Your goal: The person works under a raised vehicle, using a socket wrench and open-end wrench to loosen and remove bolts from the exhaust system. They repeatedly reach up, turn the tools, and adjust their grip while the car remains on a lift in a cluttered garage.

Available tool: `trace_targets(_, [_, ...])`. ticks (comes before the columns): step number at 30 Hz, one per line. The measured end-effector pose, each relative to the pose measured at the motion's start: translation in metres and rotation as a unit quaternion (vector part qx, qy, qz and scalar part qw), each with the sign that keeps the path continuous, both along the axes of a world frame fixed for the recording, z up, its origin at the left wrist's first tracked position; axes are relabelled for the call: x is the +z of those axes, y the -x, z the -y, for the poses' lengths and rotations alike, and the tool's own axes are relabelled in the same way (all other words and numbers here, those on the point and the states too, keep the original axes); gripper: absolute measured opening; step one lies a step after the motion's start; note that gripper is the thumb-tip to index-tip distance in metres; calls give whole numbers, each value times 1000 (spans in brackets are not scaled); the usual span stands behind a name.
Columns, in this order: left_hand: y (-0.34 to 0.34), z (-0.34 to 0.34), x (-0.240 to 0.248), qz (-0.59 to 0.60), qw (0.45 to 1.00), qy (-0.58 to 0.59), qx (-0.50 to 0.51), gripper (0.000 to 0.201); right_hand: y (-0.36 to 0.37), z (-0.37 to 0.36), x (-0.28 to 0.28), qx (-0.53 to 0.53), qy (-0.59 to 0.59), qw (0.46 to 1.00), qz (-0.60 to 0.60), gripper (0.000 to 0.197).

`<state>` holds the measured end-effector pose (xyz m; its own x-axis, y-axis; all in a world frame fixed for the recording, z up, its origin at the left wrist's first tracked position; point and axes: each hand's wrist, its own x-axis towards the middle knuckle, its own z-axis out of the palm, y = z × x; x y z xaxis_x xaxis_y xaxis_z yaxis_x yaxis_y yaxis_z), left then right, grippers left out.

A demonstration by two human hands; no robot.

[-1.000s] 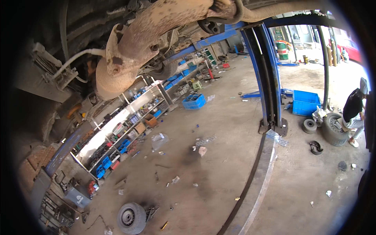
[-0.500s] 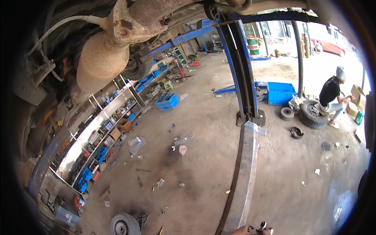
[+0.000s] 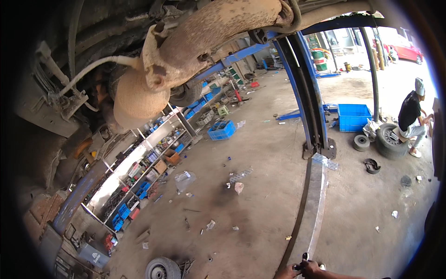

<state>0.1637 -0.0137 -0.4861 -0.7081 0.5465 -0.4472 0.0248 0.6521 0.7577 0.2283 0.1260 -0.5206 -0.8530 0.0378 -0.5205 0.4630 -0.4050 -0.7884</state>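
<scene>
Low in the view my two hands are close together above the long metal floor beam. My right hand (image 3: 312, 269) is closed around a small metal tool (image 3: 305, 256) with a shiny rounded end, which sticks up past the fingers; its exact kind is too small to tell. My left hand (image 3: 288, 271) meets it from the left, fingers closed at a dark piece by the tool's lower part. Overhead hangs the underside of a raised vehicle, with a rusty exhaust pipe (image 3: 218, 30) and a rounded tan canister (image 3: 141, 100) below its flange.
A blue lift post (image 3: 302, 93) rises beyond the floor beam (image 3: 313, 195). Shelving (image 3: 139, 169) with blue bins lines the left. A wheel (image 3: 162, 269) lies near the bottom. At right, a person (image 3: 411, 114) sits by a tyre (image 3: 389, 142) and a blue crate (image 3: 354, 117). Litter dots the floor.
The view has shifted, so the scene sits farther right and lower. My hands have come further into view, with the tool's shiny end raised above them.
</scene>
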Motion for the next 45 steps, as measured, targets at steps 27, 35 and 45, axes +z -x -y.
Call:
trace_targets(27, [157, -34, 179, -97, 925, -354, 94, 17, 144, -85, 243, 126, -365, 880, -276, 31])
trace_targets(35, [190, -4, 203, -119, 926, -359, 4, 19, 162, -43, 237, 54, -398, 839, -367, 47])
trace_targets(45, [201, 23, 188, 64, 921, -381, 50, 11, 181, -28, 227, 119, -499, 779, -361, 57])
